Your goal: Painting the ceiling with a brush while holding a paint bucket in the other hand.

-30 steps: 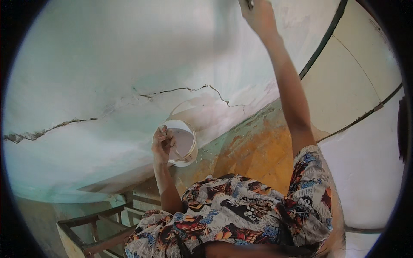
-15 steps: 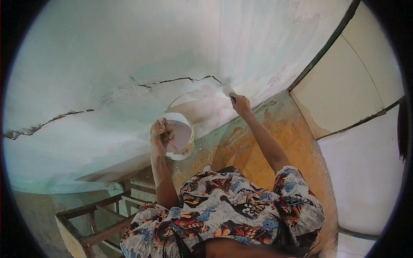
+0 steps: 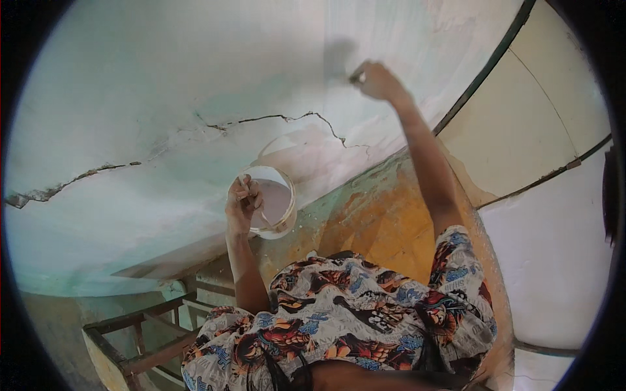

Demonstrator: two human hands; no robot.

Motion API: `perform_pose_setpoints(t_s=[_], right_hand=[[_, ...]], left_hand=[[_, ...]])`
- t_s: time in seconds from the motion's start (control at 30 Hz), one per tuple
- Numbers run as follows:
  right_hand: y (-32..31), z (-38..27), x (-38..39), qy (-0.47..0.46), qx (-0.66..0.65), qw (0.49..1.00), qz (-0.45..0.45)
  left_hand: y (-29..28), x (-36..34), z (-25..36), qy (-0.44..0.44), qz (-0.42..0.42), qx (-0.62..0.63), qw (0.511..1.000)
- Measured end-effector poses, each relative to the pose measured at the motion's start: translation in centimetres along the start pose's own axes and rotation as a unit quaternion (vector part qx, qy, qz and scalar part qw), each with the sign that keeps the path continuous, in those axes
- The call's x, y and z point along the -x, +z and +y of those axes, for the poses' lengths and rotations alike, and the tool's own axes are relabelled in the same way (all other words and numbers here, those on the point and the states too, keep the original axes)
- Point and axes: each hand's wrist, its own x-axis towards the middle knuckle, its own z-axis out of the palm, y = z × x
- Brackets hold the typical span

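Note:
My left hand [image 3: 244, 199] is closed on the handle of a white bucket [image 3: 287, 225], which hangs close to the wall with pale paint inside. Its fingers cover part of the near rim. My right hand [image 3: 381, 82] is raised above the crack at the upper right, fingers closed round what looks like a paintbrush [image 3: 357, 77]. Motion blurs that tool, and the fist hides most of it. The pale green and white wall [image 3: 163, 72] in front of me carries vertical streaks. A jagged dark crack [image 3: 274, 117] runs across it, left to right.
At the lower left stands a dark wooden frame [image 3: 153, 316] with open slats. The floor [image 3: 381, 221] below is worn, orange-yellow and grey. Pale panels [image 3: 541, 124] with dark edging strips rise on the right. A shadow of the bucket falls on the wall.
My right hand has moved up the wall with the paintbrush, from the crack's right end to well above it. This uncovers more of the crack. My left hand and the bucket are nearly still.

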Motion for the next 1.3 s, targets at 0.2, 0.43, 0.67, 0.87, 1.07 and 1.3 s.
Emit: perform_pose_setpoints(t_s=[0.2, 0.43, 0.67, 0.87, 1.07, 1.3], right_hand=[[-19.1, -8.8, -2.0, 0.092, 0.032, 0.980, 0.175], [-25.0, -7.8, -3.7, -0.161, 0.028, 0.862, 0.479], [-10.0, -6.7, -2.9, -0.062, -0.154, 0.913, 0.372], [10.8, -2.8, 5.3, 0.028, -0.177, 0.942, 0.282], [24.3, 1.8, 12.3, 0.154, -0.071, 0.985, -0.008], [20.4, 2.3, 6.9, 0.144, -0.028, 0.984, -0.101]], left_hand=[[0.0, 0.2, -0.9, -0.017, 0.014, 0.001, 1.000], [2.4, -0.5, -1.4, -0.021, 0.014, 0.011, 1.000], [0.8, -0.8, -1.6, -0.023, 0.015, 0.003, 1.000], [0.3, -0.5, -1.5, -0.029, 0.043, -0.002, 0.999], [0.2, -0.9, -1.4, -0.034, 0.027, 0.000, 0.999], [0.3, -0.4, -0.6, -0.014, 0.065, -0.021, 0.998]])
